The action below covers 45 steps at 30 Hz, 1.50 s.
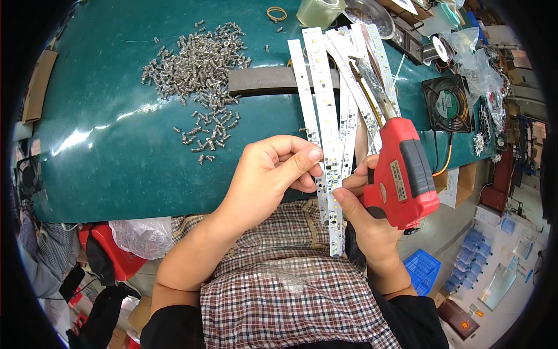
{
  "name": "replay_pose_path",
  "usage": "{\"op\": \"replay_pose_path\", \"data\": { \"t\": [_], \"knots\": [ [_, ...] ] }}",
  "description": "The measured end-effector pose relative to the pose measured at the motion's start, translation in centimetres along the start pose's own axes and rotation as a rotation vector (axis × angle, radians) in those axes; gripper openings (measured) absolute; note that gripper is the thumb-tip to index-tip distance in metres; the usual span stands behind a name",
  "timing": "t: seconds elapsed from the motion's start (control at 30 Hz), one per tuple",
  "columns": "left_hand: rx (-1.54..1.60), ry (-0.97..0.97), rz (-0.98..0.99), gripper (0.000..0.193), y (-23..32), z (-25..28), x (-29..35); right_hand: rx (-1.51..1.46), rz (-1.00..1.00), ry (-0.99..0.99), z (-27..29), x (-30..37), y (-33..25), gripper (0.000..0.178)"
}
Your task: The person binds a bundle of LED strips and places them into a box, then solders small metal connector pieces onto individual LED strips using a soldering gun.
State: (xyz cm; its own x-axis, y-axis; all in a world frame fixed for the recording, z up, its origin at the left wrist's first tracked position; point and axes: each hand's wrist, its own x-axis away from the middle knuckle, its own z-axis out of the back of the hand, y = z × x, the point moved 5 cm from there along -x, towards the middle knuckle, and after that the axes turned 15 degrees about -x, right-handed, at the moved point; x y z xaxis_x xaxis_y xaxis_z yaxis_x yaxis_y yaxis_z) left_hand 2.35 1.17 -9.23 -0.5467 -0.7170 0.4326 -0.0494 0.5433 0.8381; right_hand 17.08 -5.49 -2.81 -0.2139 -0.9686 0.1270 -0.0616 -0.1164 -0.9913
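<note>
Pinching a circuit strip (329, 139): left hand (268, 168); gripping a soldering gun (400, 174): right hand (372, 228). A metal dish (387, 24) held indistinct bits.

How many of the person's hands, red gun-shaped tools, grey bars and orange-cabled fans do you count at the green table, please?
Hands (left hand, right hand): 2
Red gun-shaped tool: 1
Grey bar: 1
Orange-cabled fan: 1
Total: 5

1 fisheye view from head height, steeply downward, close over the green table (116, 180)
</note>
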Motion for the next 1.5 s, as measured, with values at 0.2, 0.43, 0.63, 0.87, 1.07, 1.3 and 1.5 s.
{"op": "replay_pose_path", "data": {
  "t": [0.2, 0.43, 0.63, 0.87, 1.07, 1.3, 1.5],
  "knots": [
    [-0.035, 0.050, -0.063, 0.021, 0.2, -0.1, 0.1, -0.066, -0.048, 0.034, 0.2, 0.0, 0.2, 0.050],
    [-0.453, 0.363, -0.339, 0.014, 1.2, -0.5, 0.7, 0.128, 0.018, 0.013, 0.5, 0.5, 1.0, 0.036],
    [-0.881, 0.530, -0.629, 0.013, 2.5, -1.0, 1.3, 0.333, 0.249, 0.007, 0.4, 0.6, 0.8, 0.029],
    [-0.197, 0.237, -0.224, 0.014, 0.9, -0.5, 0.3, 0.195, 0.022, -0.055, -0.1, 0.5, 0.0, 0.049],
    [0.037, 0.104, -0.160, 0.015, 0.8, -0.6, 0.2, 0.091, -0.020, -0.005, -0.3, 0.3, -0.5, 0.051],
    [-0.008, 0.122, -0.159, 0.012, 0.6, -0.5, 0.0, 0.206, 0.084, -0.028, -0.2, 0.1, 0.5, 0.044],
    [-0.400, 0.329, -0.112, 0.011, 1.3, 3.1, -0.6, 0.390, 0.161, 0.020, 0.6, 1.4, -2.0, 0.031]
  ]
}}
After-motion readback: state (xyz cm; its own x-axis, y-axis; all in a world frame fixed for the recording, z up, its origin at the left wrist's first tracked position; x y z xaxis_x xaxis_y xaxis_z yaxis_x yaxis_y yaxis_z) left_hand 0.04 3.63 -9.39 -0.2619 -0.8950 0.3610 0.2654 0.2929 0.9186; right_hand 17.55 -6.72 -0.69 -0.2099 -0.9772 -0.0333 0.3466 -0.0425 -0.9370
